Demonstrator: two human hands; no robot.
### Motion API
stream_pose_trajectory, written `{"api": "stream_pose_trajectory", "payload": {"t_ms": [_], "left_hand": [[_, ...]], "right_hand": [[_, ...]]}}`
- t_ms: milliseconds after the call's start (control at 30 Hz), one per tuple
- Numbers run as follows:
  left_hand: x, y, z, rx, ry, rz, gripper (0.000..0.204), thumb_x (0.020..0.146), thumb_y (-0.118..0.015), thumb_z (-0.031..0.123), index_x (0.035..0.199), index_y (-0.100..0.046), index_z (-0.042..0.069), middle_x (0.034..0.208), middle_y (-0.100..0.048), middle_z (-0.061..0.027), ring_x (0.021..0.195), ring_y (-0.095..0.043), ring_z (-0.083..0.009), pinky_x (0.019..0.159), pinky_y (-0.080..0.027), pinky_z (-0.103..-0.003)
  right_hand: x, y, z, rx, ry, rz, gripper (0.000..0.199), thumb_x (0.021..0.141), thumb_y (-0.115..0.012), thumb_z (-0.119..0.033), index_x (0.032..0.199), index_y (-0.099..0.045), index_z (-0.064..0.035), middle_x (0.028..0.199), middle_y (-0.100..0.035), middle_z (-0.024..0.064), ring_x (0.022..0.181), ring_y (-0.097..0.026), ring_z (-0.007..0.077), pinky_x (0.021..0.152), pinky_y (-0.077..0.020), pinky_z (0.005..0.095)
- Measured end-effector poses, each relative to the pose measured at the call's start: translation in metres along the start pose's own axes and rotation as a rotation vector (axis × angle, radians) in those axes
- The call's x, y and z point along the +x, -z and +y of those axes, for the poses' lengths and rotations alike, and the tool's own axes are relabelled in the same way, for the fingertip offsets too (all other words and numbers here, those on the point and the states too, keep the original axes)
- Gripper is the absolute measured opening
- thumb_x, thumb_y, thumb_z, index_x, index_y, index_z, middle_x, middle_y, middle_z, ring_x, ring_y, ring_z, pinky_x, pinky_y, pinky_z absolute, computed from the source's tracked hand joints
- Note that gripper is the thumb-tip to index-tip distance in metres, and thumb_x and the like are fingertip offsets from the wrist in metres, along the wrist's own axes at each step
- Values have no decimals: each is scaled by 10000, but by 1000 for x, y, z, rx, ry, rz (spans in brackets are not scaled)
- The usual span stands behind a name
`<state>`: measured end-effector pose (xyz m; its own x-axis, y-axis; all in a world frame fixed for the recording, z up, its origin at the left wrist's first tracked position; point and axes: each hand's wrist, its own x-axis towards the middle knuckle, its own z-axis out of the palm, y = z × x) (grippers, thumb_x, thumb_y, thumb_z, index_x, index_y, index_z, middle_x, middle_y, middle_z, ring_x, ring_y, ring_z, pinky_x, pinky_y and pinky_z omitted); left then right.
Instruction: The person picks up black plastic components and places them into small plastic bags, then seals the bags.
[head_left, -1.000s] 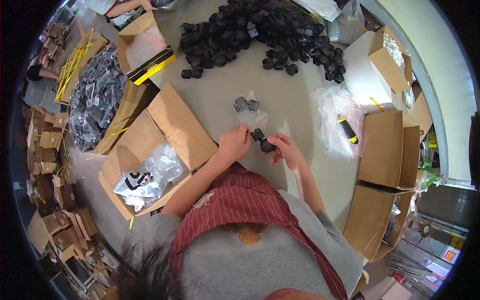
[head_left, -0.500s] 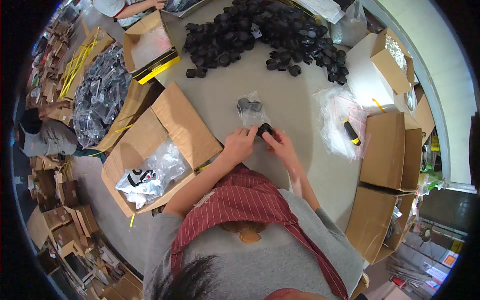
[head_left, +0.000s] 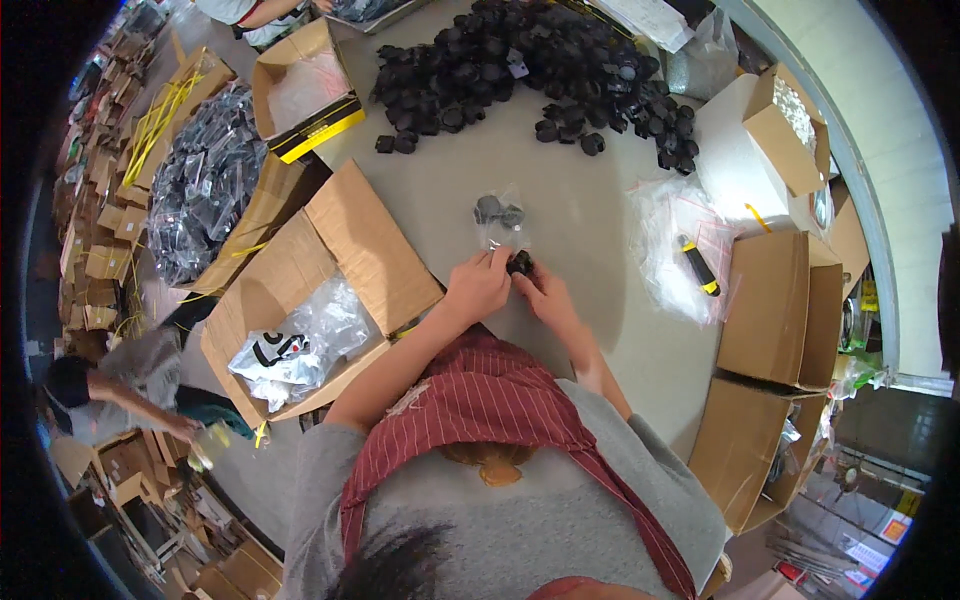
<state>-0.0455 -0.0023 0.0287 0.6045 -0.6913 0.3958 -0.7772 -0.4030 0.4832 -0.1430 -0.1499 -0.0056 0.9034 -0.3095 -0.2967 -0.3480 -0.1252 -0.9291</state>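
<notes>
— So, starting at nine o'clock: what lies there?

— An open box with crumpled white and clear plastic inside, its flap reaching toward the person. Beyond it, at ten o'clock, is a heap of bagged dark parts.

— And the hands?

— They meet at the middle of the table. The left hand is curled, its fingertips pinching the lower edge of a small clear bag that lies flat at its twelve o'clock with a few dark pieces already in it. The right hand is closed around a black part, held just at the bag's mouth, touching the left fingers.

— How would that part handle?

— It looks like a small moulded plastic piece: light, rigid, not fragile, probably a little slick. A fingertip pinch across its sides should be enough. The bag is the fiddly one: thin, limp and slippery film, best held by one lip of the opening so that it gapes.

— Farther round?

— At twelve o'clock sits the pile of black parts. At three o'clock a yellow-and-black tool lies on loose clear bags, with closed cartons beyond.
</notes>
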Motion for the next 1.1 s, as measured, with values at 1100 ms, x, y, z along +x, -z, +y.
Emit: {"api": "stream_pose_trajectory", "payload": {"t_ms": [1100], "left_hand": [[47, -20, 11, -11, -134, -6, 71, 803, -693, 192, 863, -712, 159, 831, -617, -14, 860, -630, -214, 617, -542, -349]], "right_hand": [[-35, 3, -15, -317, 200, 511, 317, 892, -684, -314, 945, -626, -6, 868, -602, 136, 718, -603, 260, 643, -480, 376]]}}
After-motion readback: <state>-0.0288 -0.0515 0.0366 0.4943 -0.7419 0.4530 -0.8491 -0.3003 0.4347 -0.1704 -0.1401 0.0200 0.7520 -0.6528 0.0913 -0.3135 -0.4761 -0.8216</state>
